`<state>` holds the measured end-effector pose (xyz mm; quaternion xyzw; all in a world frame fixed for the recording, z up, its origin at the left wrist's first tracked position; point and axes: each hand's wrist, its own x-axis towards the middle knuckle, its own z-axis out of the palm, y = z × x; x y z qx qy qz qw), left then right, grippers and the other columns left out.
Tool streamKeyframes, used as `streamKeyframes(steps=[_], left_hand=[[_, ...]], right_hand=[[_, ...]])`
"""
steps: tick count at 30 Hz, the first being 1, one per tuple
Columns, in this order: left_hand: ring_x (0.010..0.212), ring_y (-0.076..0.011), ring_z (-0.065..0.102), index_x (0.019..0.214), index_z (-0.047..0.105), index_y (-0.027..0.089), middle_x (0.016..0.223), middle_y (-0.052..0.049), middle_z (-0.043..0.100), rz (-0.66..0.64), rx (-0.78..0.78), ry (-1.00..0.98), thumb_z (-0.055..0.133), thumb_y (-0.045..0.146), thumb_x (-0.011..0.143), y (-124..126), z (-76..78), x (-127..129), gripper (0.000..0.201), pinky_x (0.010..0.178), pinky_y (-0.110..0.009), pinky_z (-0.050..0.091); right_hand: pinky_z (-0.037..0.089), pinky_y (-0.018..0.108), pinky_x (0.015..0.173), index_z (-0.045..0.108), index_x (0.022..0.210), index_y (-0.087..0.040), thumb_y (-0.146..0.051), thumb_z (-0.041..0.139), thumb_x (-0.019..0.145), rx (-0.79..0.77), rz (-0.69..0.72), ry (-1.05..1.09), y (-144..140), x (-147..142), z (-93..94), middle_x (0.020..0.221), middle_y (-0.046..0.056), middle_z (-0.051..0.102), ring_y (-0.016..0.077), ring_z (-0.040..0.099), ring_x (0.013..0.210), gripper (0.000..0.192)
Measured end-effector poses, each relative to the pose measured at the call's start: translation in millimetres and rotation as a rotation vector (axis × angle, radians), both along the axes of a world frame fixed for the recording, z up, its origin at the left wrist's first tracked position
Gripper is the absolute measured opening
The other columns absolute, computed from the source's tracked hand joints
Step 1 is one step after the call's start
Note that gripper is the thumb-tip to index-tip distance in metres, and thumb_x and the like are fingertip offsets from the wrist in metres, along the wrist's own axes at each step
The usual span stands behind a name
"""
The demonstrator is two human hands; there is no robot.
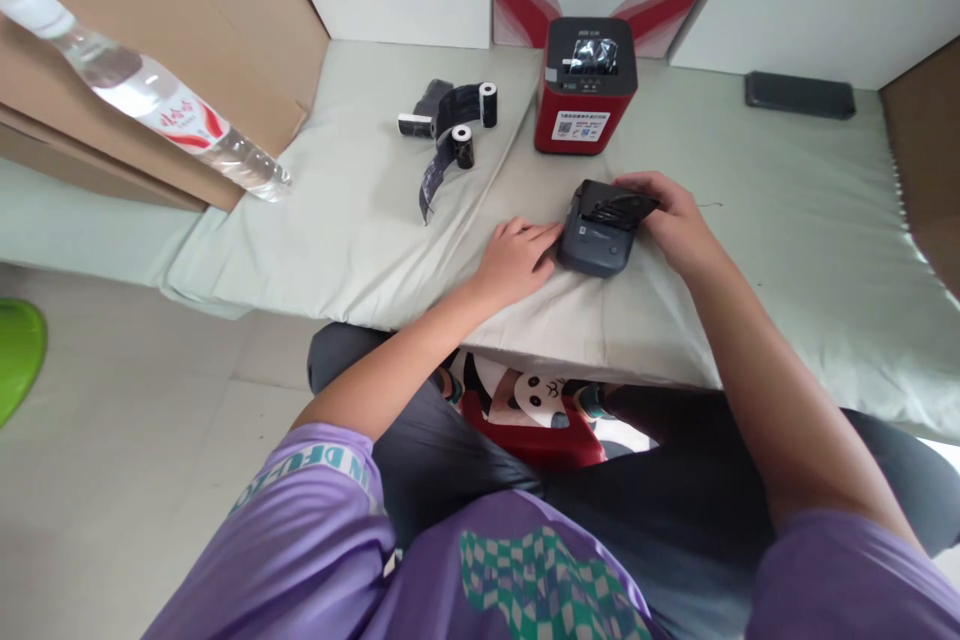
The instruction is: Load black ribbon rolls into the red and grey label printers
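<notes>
A small dark grey portable printer (598, 249) sits on the cloth between my hands. A crinkled glossy black strip (619, 209) lies across its top and sticks out to the right. My right hand (670, 217) is closed at the printer's back right corner, pinching the end of that strip; some fingertips are hidden behind it. My left hand (519, 260) lies low on the cloth, fingers stretched out, their tips at the printer's left side. Beyond it are several small rolls of black-faced paper (464, 148), partly unwound.
A red box-shaped device (577, 110) with a black top stands behind the printer. At the back right lies a black phone-like slab (799, 95). A water bottle (180, 110) leans by cardboard (247, 10) at left. Pale green cloth (360, 220) covers the surface.
</notes>
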<state>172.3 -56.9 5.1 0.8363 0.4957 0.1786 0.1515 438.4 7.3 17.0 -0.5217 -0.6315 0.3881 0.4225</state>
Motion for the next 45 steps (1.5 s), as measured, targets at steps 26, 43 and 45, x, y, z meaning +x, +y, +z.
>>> streamKeyframes(steps=[26,43,45], left_hand=[[0.144,-0.0328,0.062,0.160,0.064,0.018,0.162,-0.006,0.070,0.015,-0.033,0.018,0.055,0.020,0.104,-0.7,9.0,0.9,0.057,0.121,-0.050,0.047],[0.146,-0.0334,0.060,0.169,0.049,0.005,0.179,-0.018,0.049,-0.300,0.065,0.051,0.048,0.015,0.102,-5.7,-5.7,-0.9,0.068,0.118,-0.052,0.053],[0.147,-0.0317,0.060,0.169,0.050,0.009,0.180,-0.017,0.048,-0.309,0.072,0.040,0.048,0.014,0.102,-6.3,-6.1,-1.4,0.067,0.119,-0.051,0.052]], right_hand=[[0.048,0.063,0.133,0.070,0.135,-0.029,-0.067,0.062,0.100,0.099,-0.131,-0.064,-17.4,-5.9,-21.3,0.144,0.011,0.075,0.0349,0.067,0.144,0.053],[0.044,0.077,0.127,0.045,0.163,-0.024,-0.057,0.089,0.073,0.122,-0.220,-0.305,-90.0,-38.3,-12.7,0.154,0.022,0.061,0.0490,0.057,0.147,0.106],[0.041,0.077,0.131,0.042,0.164,-0.025,-0.058,0.091,0.072,0.153,-0.246,-0.302,-87.6,-40.4,-11.0,0.161,0.022,0.056,0.0495,0.053,0.153,0.109]])
